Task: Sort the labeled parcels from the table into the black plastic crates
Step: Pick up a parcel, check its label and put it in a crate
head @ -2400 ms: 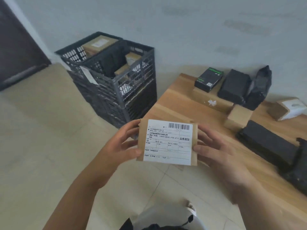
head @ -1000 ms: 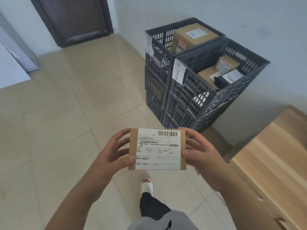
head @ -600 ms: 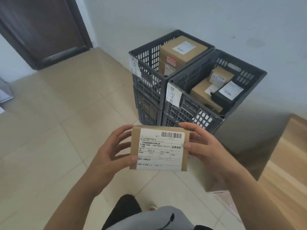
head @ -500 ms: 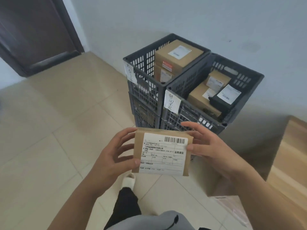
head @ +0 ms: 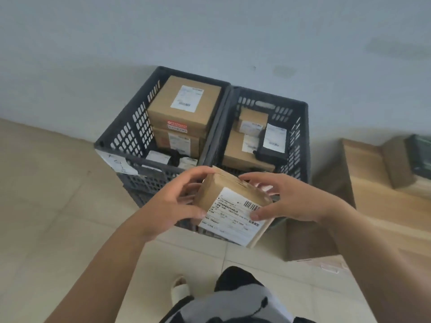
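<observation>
I hold a small brown cardboard parcel (head: 229,203) with a white barcode label in both hands, just in front of two black plastic crates. My left hand (head: 170,203) grips its left side and my right hand (head: 289,199) grips its right side, thumb on the label. The parcel is tilted, label facing me. The left crate (head: 121,141) holds stacked brown boxes (head: 184,106). The right crate (head: 300,127) holds brown boxes (head: 245,150) and a black parcel (head: 272,148) with a white label.
The crates are stacked on lower crates against a pale wall. A wooden table (head: 382,206) stands at the right with a brown box (head: 396,159) on it. A cardboard box (head: 310,241) sits on the tiled floor by the table. My foot (head: 179,290) is below.
I have turned from the table and walked up to the crates. The parcel has moved forward to the crates' near edge and tilted, label turning upward.
</observation>
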The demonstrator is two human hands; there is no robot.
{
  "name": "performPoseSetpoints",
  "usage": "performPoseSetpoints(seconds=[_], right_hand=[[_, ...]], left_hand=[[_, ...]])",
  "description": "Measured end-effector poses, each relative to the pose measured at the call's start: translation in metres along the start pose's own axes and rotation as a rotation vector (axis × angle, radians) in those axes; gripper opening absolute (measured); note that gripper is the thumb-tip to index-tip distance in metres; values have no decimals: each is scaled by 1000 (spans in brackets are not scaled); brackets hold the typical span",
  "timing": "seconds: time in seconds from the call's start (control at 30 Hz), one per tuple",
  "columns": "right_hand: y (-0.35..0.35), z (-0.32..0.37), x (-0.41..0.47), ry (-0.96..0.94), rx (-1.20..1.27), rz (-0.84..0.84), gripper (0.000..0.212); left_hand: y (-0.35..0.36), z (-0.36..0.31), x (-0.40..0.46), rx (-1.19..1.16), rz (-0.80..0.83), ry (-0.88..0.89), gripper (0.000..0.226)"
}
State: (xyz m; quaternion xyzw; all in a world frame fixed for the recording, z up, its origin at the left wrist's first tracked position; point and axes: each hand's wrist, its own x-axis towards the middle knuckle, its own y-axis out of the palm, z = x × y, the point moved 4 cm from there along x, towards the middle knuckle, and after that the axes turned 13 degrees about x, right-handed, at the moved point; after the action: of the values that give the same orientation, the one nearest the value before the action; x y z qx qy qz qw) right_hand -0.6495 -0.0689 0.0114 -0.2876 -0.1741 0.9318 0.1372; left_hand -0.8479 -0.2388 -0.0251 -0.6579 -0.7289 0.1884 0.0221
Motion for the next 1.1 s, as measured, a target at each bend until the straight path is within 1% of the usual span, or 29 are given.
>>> performPoseSetpoints(seconds=[0.13,0.2,0.23,0.27,0.33,0.37,0.4,0.43,0.5,0.57,0.7,0.83,0.9,0.97,1.1], right_hand=[[-16,-26,14,109,122,-99,88],[-29,-38,30,126,150,-112,88],[-38,-43,40,121,156,-119,89],[-50,-48,51,110,169,-132,89],[-77,-57,79,79,206,-180,88],[-91,-62,95,70,223,-221,87],[-105,-69,114,68,229,-277,88],[-120,-78,134,75,211,-345,90],[-144,-96,178,140,100,-466,95],[-158,-115,221,205,-26,-501,96],[-168,-142,297,191,-161,-450,94],[-176,-162,340,221,-409,-423,86],[-181,-170,350,243,-476,-442,86],[-185,-177,357,260,-499,-451,87],[-182,-185,363,266,-566,-475,88]], left_hand=[[-2,-16,65,81,202,63,73],[-2,-16,95,62,236,64,66],[-5,-14,111,24,199,48,61],[-11,-11,128,-14,109,14,55],[-27,2,160,-47,-178,-116,45],[-34,11,175,-34,-292,-199,41],[-39,21,188,3,-349,-286,42],[-42,32,202,51,-348,-368,49],[-43,53,225,121,-251,-496,71],[-42,67,243,209,-175,-556,83],[-40,84,265,519,-160,-576,80],[-42,80,272,702,-120,-582,86],[-41,79,275,733,-98,-587,87],[-43,81,277,705,-83,-595,87],[-50,87,281,505,-19,-609,85]])
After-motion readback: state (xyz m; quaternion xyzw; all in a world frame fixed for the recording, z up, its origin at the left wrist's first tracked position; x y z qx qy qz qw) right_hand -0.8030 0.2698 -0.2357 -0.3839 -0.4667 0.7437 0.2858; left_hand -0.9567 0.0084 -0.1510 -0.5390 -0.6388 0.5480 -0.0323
